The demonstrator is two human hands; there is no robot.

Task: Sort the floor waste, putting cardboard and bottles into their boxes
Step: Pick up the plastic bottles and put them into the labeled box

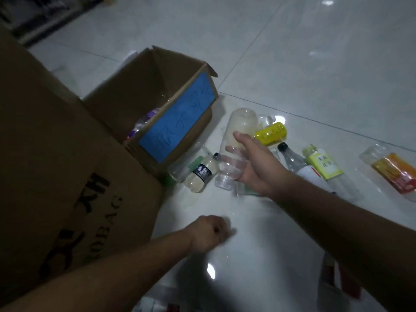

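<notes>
**tilefan:** ok so where's the bottle at right now?

**boxlurker:** The right hand (254, 163) has it. Fingers (231, 149) and thumb are wrapped round the middle of a clear bottle (242, 122) with milky residue inside. It's tilted, base up and open neck pointing down, just beside the box with the blue label (175, 122). Can't tell if the neck touches the floor (315, 64).

**tilefan:** and the other hand?

**boxlurker:** The left hand (211, 235) is lower down, near the big cardboard box (56, 176), with its fingers curled into a fist. I see nothing in it, but it's blurry.

**tilefan:** what else is lying around?

**boxlurker:** There's some clear plastic and something purple inside the blue-label box. On the floor next to it there's a small bottle with a dark label (202, 174). Behind the right hand is a yellow bottle (271, 132), then a black-capped bottle (292, 161), one with a green label (322, 167), and an orange-labelled one (394, 172) far right.
</notes>
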